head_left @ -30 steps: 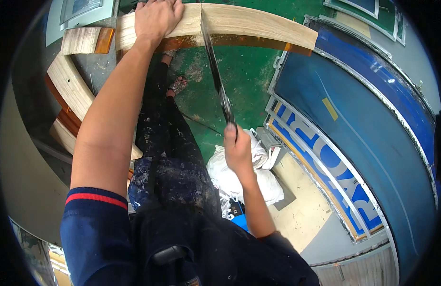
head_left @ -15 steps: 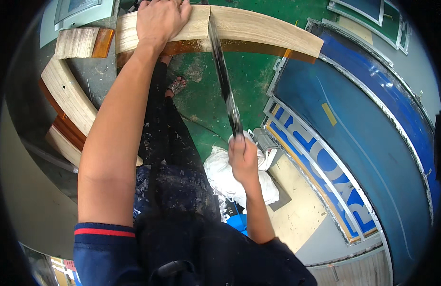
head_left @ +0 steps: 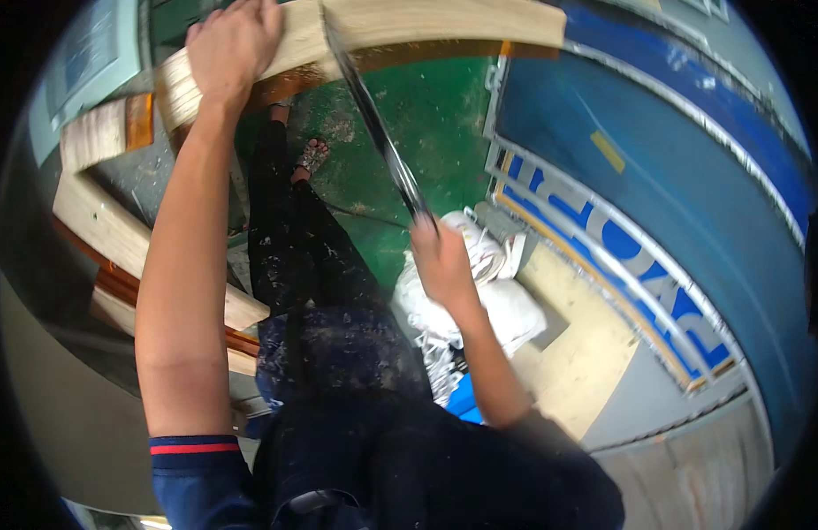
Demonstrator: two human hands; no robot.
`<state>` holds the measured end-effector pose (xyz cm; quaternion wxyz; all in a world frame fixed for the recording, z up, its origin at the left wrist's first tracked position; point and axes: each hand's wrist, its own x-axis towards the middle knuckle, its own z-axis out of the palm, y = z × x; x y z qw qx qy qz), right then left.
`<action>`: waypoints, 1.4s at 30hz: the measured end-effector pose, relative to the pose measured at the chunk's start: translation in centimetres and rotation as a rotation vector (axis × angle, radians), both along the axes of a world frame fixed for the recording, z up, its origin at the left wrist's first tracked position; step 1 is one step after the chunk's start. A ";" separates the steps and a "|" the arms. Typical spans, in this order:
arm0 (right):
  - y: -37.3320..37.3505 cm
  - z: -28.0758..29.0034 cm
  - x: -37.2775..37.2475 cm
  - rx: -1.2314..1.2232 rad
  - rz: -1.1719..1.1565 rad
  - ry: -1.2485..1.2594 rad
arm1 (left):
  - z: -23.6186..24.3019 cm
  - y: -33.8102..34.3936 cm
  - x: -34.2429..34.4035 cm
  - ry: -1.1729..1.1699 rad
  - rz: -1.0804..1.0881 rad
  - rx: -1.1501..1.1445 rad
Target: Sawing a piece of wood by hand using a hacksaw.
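A long pale wooden squeegee (head_left: pixel 444 24) with an amber blade strip along its near edge lies across the far end of the view, bent by the lens. My left hand (head_left: pixel 235 51) presses on its left part, fingers curled over the far edge. My right hand (head_left: pixel 440 256) grips the near end of a handsaw (head_left: pixel 373 124), seen nearly edge-on as a long dark blade. The saw's far end meets the wood to the right of my left hand, in a narrow cut. Motion blurs the saw and the right hand.
At left lie a short squeegee piece (head_left: pixel 99 137) and longer wooden squeegees (head_left: pixel 104 216). My legs and a sandalled foot (head_left: pixel 313 155) show over the green floor (head_left: pixel 373 185). White cloth or bags (head_left: pixel 506 314) lie below my right hand. Blue screen frames (head_left: pixel 639 194) lean along the right.
The view has shifted, so the squeegee and my left hand appear farther left and higher. My right hand still holds the saw in the cut, its blade now slanting more.
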<state>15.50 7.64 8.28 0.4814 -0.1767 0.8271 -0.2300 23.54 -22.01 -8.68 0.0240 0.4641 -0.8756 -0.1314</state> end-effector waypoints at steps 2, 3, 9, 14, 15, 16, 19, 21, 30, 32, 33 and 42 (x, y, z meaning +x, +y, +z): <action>-6.1 -5.2 -0.6 -0.100 0.023 0.047 | -0.3 -0.3 -0.1 -0.016 0.073 0.013; -9.1 -7.9 -1.5 -0.124 0.046 0.143 | -0.2 0.0 -1.2 0.019 0.054 0.048; -7.0 -6.8 -0.5 -0.187 0.037 0.125 | -0.3 0.6 -0.2 -0.046 0.055 0.060; 6.7 3.9 2.2 0.043 -0.069 -0.074 | 0.3 -0.1 -0.1 0.001 0.026 0.000; 6.5 4.1 2.0 0.067 -0.075 -0.060 | 0.2 0.1 0.2 0.008 0.037 -0.023; 6.0 4.5 2.1 0.103 -0.091 -0.035 | 0.1 0.2 0.4 0.007 0.035 -0.022; -3.1 -3.6 -0.2 -0.082 0.023 -0.008 | 0.4 -0.1 -0.4 0.015 0.043 -0.012; -9.3 -8.7 -2.4 -0.206 0.036 0.231 | 0.9 0.6 -2.9 0.016 0.005 0.011; 3.2 -0.7 1.6 -0.029 -0.026 -0.015 | 1.2 1.1 -0.7 0.227 0.091 -0.144; 1.1 -2.5 1.1 -0.087 0.010 0.017 | 1.3 0.6 -0.7 0.218 0.078 -0.151; -1.8 -4.8 0.3 -0.150 0.044 0.048 | 1.4 0.8 -1.1 0.241 0.069 -0.152; 2.6 -1.7 2.7 -0.084 -0.114 0.029 | 1.2 0.5 -1.0 0.217 0.088 -0.131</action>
